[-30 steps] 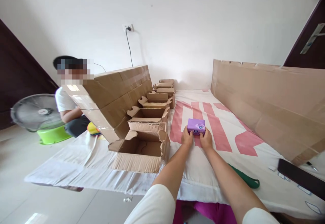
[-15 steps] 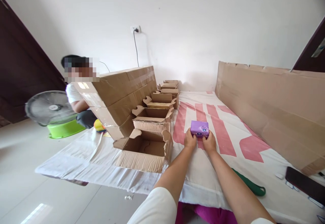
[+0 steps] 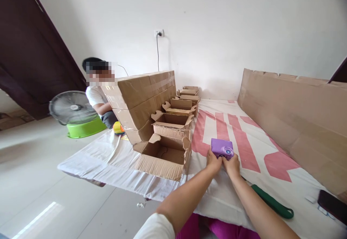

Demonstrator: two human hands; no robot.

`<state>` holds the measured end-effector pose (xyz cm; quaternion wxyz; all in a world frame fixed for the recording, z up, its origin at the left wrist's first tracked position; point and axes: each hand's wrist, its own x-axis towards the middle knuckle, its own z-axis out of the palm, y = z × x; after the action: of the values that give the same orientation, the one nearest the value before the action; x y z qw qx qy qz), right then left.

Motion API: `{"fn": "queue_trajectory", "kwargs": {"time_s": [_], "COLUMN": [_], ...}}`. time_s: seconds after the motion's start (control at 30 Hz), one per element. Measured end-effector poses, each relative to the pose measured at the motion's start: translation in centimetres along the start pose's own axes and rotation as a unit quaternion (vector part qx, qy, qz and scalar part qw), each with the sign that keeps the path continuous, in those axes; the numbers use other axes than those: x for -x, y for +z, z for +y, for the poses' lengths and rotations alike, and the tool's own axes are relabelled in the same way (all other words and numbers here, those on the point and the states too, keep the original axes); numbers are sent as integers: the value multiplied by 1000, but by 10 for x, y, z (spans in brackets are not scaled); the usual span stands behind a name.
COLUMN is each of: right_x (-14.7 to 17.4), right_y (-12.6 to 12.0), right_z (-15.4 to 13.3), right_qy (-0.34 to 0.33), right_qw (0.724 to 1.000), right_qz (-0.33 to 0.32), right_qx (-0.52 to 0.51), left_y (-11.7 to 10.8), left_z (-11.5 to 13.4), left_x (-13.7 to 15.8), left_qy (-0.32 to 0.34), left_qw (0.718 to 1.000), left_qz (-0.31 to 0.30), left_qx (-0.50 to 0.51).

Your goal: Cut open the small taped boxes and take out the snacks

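Note:
A small purple box-shaped pack (image 3: 221, 147) with a round printed pattern is held low over the cloth-covered table. My left hand (image 3: 214, 161) grips its near left corner, and my right hand (image 3: 232, 164) grips its near right side, thumbs close together at the front. Both hands are closed on it. To their left stands an open cardboard box (image 3: 164, 156), the nearest in a row of several. Beside my right forearm lies a dark green handle (image 3: 273, 202), its other end partly hidden by the arm.
Stacked closed cartons (image 3: 141, 101) wall the row's left side. A tall cardboard panel (image 3: 292, 123) borders the right. A black phone (image 3: 333, 205) lies at the right edge. Another person (image 3: 97, 94) sits behind the cartons near a fan (image 3: 74, 107) and a green basin (image 3: 86, 127).
The purple pack has come closer to me and tilted slightly, with both hands still on it. My view has swung a little left, so the surroundings appear shifted right.

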<state>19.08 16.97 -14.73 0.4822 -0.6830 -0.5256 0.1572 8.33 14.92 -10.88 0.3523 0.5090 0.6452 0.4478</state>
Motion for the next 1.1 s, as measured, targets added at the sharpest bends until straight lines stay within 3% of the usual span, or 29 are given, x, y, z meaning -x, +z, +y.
{"fn": "queue_trajectory", "kwargs": {"time_s": [0.13,0.27,0.37,0.47,0.57,0.63,0.73,0.93,1.1], "right_x": [54,112,151,186,213,222,218,192,189], "right_y": [-28,-60,-73,-71,-63,-61,-64,-72,-69], "right_z": [-7,-10,-5,2,4,0,-12,-50,-70], "right_qy": [-42,-90,-111,-148,-171,-198,-251,-329,-334], "right_qw": [999,992,987,980,970,957,927,833,809], "right_qz": [8,-12,-31,-58,-78,-105,-180,-360,-411], "right_qx": [-32,-90,-109,-124,-155,-182,-214,-262,-256], "left_y": [-22,-62,-90,-110,-128,-143,-171,-211,-236], "left_z": [-12,-31,-45,-56,-62,-63,-64,-70,-65], "left_x": [65,130,158,165,167,169,174,173,167], "left_qy": [27,164,221,212,147,118,127,91,13], "left_qw": [999,986,975,973,972,967,960,959,944], "left_qz": [-5,-9,-10,-1,25,40,54,45,58], "left_qx": [18,14,33,94,184,221,245,265,324]}}
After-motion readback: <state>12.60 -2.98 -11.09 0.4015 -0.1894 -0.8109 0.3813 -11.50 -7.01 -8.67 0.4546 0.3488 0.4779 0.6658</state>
